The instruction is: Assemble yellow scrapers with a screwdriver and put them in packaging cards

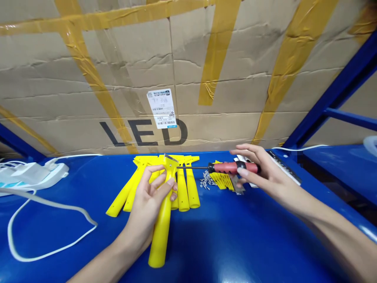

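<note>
My left hand (149, 192) is wrapped round a yellow plastic scraper (161, 236), its wide head up and its tubular handle pointing down toward me. A thin metal edge shows along the top of that head. From the right, my right hand (265, 169) grips a screwdriver (225, 168) by its red and black handle, fingers and thumb round the rear part. The shaft lies level, and its tip meets the scraper's head near the neck. Behind my left hand several similar yellow scraper handles (193, 192) lie side by side, partly hidden by it.
Loose screws and nuts (206, 181) lie beside small yellow plastic pieces (220, 181) and thin metal blades (238, 189). A white power strip (55, 175) and cable (53, 251) occupy the left. A taped cardboard box (123, 98) stands behind the blue surface (224, 239); a blue post (321, 98) rises right.
</note>
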{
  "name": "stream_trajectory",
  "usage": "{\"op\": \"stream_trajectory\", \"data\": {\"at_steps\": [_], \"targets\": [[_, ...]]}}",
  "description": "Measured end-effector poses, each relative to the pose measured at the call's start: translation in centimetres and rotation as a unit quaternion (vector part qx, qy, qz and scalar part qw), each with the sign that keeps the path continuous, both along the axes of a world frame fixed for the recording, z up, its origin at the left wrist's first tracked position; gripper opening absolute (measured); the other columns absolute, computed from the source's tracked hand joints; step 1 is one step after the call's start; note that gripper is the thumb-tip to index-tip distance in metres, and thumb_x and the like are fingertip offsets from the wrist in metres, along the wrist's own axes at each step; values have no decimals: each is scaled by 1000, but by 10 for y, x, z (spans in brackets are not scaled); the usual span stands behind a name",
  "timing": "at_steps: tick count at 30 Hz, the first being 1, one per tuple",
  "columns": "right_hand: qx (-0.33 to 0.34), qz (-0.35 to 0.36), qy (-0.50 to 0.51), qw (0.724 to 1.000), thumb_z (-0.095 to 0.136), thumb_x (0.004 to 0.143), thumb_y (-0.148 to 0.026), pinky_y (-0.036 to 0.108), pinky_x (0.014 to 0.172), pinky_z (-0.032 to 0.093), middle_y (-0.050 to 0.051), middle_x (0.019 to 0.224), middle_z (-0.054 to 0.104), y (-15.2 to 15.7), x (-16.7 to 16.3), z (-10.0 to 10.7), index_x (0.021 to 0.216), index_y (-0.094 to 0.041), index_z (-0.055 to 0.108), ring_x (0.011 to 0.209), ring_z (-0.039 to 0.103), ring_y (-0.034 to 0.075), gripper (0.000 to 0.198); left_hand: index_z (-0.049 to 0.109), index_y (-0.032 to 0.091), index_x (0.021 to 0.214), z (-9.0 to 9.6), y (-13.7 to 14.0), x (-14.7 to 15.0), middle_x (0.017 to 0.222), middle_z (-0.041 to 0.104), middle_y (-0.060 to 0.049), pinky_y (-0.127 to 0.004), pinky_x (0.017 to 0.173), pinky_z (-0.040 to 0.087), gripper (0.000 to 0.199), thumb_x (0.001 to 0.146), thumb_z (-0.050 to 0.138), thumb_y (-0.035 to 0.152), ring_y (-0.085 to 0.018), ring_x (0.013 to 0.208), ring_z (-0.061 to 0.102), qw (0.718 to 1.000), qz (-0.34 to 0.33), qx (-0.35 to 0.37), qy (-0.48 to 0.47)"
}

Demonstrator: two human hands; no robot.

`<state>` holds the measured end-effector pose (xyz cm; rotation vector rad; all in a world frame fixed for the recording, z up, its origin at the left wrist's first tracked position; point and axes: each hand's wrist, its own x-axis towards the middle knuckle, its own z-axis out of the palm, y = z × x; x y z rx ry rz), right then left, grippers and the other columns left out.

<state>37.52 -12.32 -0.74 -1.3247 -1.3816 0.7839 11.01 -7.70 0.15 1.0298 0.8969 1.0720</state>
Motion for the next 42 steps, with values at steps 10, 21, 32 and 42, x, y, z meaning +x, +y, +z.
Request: {"op": "stream_trajectory", "data": {"at_steps": [10, 21, 32, 42], "targets": [[2, 14, 25, 1000, 65, 91, -55, 31, 55, 56, 1, 90, 66, -2, 9, 6, 129, -30, 46, 60, 64, 14, 49, 48, 26, 105, -4, -7, 4, 74, 63, 3, -23, 62, 46, 51, 72, 86, 34, -11, 61, 54, 1000, -12, -7, 20], [18, -5, -34, 999, 66, 91, -50, 26, 50, 51, -2, 71, 60, -4, 8, 8, 109, -24, 61, 54, 59, 13, 32, 45, 27, 106, -7, -3, 5, 74, 64, 3, -22, 62, 44, 51, 75, 84, 35, -10, 61, 54, 1000, -18, -10, 21], [70, -171, 2, 983, 84, 75, -47, 26, 45, 44, -1, 61, 61, -4, 11, 9, 84, -23, 68, 49, 55, 13, 31, 43, 25, 109, -13, 0, 3, 68, 64, 2, -23, 61, 40, 47, 81, 79, 37, -9, 53, 51, 996, -87, -27, 15], [94, -134, 30, 986, 83, 77, -41, 27, 51, 52, 1, 79, 68, -8, 0, 9, 86, -24, 70, 57, 60, 13, 23, 43, 24, 111, -12, -5, 3, 71, 64, 2, -23, 63, 41, 41, 87, 74, 37, -9, 57, 54, 993, -117, -21, 26]]}}
